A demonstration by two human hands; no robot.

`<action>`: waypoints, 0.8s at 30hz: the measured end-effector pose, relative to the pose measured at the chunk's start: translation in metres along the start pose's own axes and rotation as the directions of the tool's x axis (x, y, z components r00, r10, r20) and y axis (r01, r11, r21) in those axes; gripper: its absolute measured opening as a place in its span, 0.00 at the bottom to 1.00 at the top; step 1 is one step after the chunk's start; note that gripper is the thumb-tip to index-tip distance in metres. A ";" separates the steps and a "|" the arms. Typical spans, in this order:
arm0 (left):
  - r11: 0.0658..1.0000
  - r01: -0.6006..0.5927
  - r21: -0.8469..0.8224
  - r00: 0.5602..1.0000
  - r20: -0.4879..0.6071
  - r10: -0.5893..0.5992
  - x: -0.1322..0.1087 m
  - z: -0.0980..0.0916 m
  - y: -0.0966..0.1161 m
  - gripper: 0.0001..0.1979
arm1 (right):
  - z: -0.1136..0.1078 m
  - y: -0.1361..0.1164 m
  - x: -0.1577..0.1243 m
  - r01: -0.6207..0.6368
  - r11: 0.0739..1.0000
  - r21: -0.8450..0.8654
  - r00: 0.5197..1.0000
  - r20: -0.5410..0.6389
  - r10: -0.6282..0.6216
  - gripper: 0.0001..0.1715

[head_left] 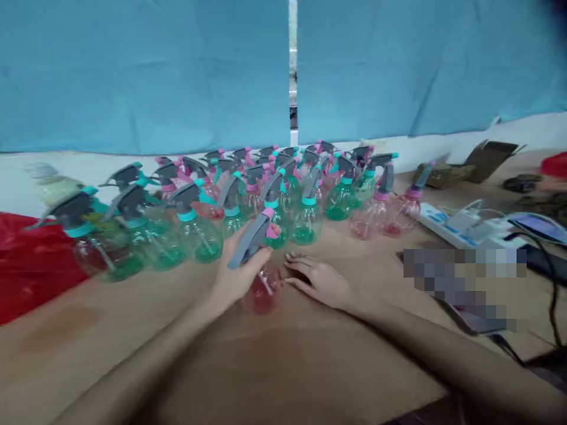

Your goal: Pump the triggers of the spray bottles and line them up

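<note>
My left hand [241, 265] is wrapped around the neck of a pink spray bottle [264, 290], which has a grey lever and pink nozzle and holds pink liquid. To its right my right hand [321, 280] lies low over the table, fingers and thumb apart and pointing at the bottle; whether a fingertip touches it I cannot tell. Just behind the hands stand a green spray bottle [305, 226] and another green spray bottle [201, 239], part of a crowd of several green and pink ones with grey levers.
At the left lies a red plastic bag [31, 265] with a pale bottle [55, 186] behind it. On the right are a white power strip [447, 224] with cables, a phone-like device [469, 313] partly blurred out, and an open cardboard box [489, 162]. A blue curtain [177, 77] hangs behind the wooden table [248, 372].
</note>
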State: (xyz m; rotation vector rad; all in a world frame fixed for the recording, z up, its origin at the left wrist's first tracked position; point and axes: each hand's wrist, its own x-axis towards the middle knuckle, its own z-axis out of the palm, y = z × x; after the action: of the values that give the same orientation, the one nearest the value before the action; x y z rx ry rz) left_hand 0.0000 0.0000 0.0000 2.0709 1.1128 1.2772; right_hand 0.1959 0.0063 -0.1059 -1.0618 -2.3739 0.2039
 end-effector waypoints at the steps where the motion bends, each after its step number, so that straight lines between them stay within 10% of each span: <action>1: 1.000 0.008 -0.001 1.000 0.001 -0.008 0.000 0.001 -0.001 0.06 | 0.000 0.000 0.000 -0.001 1.000 0.002 1.000 -0.004 0.001 0.27; 24: 0.996 0.058 -0.063 0.998 0.002 -0.058 0.000 0.004 -0.008 0.06 | -0.001 0.001 0.000 0.010 0.999 0.033 1.000 -0.023 -0.009 0.24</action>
State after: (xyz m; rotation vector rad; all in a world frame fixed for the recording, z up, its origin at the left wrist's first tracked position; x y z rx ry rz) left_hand 0.0005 0.0049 -0.0079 1.9786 1.1100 1.2678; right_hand 0.1969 0.0066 -0.1053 -1.0316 -2.3465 0.2261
